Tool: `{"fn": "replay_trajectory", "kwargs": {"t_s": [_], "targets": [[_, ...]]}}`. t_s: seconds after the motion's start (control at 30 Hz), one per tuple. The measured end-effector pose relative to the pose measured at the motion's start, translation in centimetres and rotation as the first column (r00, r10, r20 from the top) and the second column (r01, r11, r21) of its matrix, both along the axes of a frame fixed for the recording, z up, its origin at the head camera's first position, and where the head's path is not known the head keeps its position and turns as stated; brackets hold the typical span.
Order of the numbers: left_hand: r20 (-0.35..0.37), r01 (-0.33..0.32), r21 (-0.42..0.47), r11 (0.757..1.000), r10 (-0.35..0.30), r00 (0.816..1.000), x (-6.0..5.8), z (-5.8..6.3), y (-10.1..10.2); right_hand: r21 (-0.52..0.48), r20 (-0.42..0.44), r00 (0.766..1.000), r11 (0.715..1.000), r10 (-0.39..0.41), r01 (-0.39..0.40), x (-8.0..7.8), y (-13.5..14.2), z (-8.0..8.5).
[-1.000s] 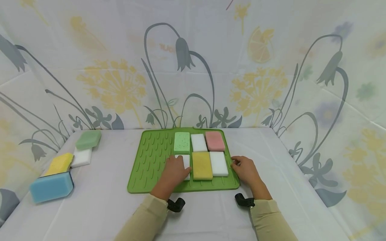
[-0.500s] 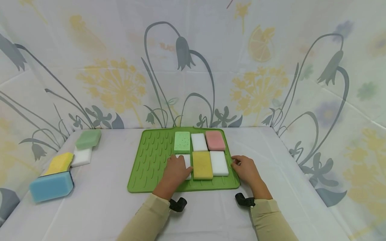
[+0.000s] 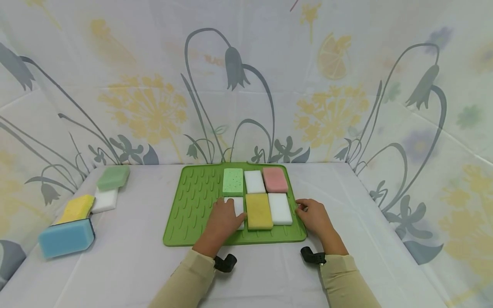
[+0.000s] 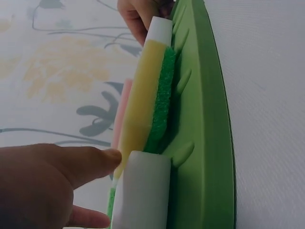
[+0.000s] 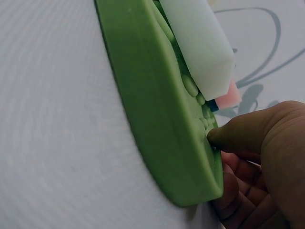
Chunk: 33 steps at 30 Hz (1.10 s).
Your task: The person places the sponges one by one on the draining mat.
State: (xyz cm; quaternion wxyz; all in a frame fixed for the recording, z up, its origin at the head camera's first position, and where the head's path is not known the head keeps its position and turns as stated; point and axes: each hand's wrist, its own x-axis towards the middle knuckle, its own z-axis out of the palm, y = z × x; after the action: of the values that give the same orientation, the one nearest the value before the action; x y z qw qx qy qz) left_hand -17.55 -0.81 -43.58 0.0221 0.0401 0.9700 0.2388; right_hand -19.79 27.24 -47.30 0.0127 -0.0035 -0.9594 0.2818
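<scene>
My left hand (image 3: 224,217) lies over a white sponge (image 3: 239,208) in the front row of a green ridged mat (image 3: 194,205), with the thumb along the sponge's right edge. In the left wrist view that sponge (image 4: 145,195) stands close beside a yellow sponge (image 4: 138,95) with a green scouring layer underneath. My right hand (image 3: 313,216) pinches the mat's right rim. In the right wrist view its thumb (image 5: 238,133) presses on the rim's inner side, and the curled fingers are partly hidden outside it. Another white sponge (image 3: 280,209) lies right of the yellow one.
Behind them on the mat sit a speckled green sponge (image 3: 233,182), a white sponge (image 3: 254,182) and a pink sponge (image 3: 275,179). At the table's left are a blue sponge (image 3: 66,238), a yellow sponge (image 3: 77,208), a white sponge (image 3: 105,201) and a pale green sponge (image 3: 113,178).
Over the last second my left hand and the white sponge under it have shifted slightly right, toward the yellow sponge. My right hand stays at the mat's rim.
</scene>
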Motion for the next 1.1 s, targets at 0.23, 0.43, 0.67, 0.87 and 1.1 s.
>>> {"fn": "replay_trajectory", "kwargs": {"t_s": [0.23, 0.43, 0.67, 0.87, 1.1], "targets": [[-0.055, 0.031, 0.027, 0.999, -0.03, 0.998, 0.1, -0.2, -1.3, 0.0, 0.0, 1.0, 1.0, 0.001, -0.001, 0.0, 0.0, 0.0], [-0.109, 0.041, -0.01, 0.999, -0.042, 0.993, 0.3, -0.1, -2.8, 0.006, 0.001, 1.0, 1.0, -0.002, 0.002, 0.1, 0.0, 0.0], [-0.13, 0.001, -0.079, 0.997, -0.011, 0.991, 0.5, 0.5, -4.9, -0.003, -0.002, 1.0, 1.0, 0.007, -0.007, 0.1, 0.0, 0.2], [-0.165, -0.03, -0.126, 0.992, 0.009, 0.986, 0.5, 0.6, -7.1, 0.008, -0.009, 1.0, 1.0, 0.013, -0.013, 0.1, 0.0, 0.2], [-0.209, -0.023, -0.088, 0.996, 0.004, 0.978, 0.4, 0.9, -10.0, 0.001, 0.01, 1.0, 1.0, -0.002, 0.002, 0.1, -0.1, 0.2]]}}
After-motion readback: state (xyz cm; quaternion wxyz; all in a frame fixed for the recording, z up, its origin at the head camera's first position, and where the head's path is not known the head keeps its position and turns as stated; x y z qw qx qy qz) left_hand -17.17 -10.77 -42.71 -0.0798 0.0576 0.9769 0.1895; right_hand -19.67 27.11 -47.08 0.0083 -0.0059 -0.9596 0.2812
